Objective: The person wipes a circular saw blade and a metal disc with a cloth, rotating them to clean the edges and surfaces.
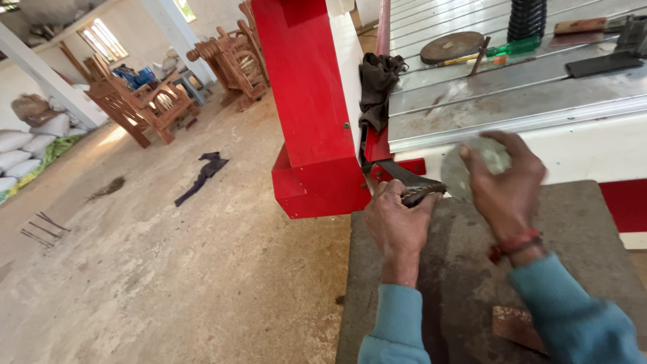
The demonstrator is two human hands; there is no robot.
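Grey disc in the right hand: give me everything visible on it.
The grey disc is round, flat and thin, dull grey with a pale mottled face, metal or abrasive by look; which one cannot be told. It stands nearly on edge, its face turned toward the camera. The right hand grips it from the right, fingers over the top rim, hiding its right part. It sits above the grey slab, in front of the white machine edge, close beside the dark tool held by the left hand.
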